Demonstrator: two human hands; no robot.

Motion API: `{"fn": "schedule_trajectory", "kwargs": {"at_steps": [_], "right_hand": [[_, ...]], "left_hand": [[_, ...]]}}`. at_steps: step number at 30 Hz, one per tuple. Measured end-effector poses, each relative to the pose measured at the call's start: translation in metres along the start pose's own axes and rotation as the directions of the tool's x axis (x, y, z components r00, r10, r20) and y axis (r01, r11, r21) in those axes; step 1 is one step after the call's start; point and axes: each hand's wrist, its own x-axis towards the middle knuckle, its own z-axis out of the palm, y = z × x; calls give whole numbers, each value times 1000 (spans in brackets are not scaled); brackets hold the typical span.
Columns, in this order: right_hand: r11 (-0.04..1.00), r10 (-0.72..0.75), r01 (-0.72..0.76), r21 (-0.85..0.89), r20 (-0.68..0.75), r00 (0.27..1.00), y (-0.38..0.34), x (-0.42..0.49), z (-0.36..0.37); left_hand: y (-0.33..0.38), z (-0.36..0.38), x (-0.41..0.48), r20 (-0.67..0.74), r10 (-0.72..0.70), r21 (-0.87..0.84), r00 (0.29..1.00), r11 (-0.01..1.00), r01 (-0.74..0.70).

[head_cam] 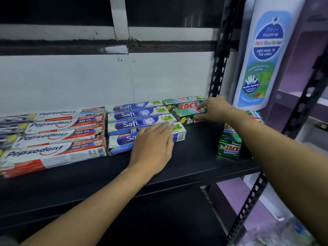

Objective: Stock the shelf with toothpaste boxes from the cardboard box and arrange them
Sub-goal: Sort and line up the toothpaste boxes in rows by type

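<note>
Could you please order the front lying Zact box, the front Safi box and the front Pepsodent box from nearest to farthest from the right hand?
1. The front lying Zact box, back right on the shelf, pinched by the right hand.
2. The front Safi box, in the middle, under the left hand.
3. The front Pepsodent box, far left.

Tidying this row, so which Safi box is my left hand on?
The frontmost Safi box, nearest the shelf edge; your left hand covers its right half.

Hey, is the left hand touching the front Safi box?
Touching. The head view shows the left hand lying flat on the front Safi box, straight fingers covering its top face.
</note>
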Motion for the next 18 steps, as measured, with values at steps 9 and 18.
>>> {"fn": "schedule_trajectory", "kwargs": {"at_steps": [9, 18], "right_hand": [[999, 47, -47, -1, -62, 997, -14, 16, 11], [998, 29, -25, 61, -66, 997, -12, 21, 20]], "left_hand": [[1, 0, 0, -11, -4, -13, 1000, 1000, 4], [2, 0, -1, -26, -12, -24, 1000, 1000, 11]]}}
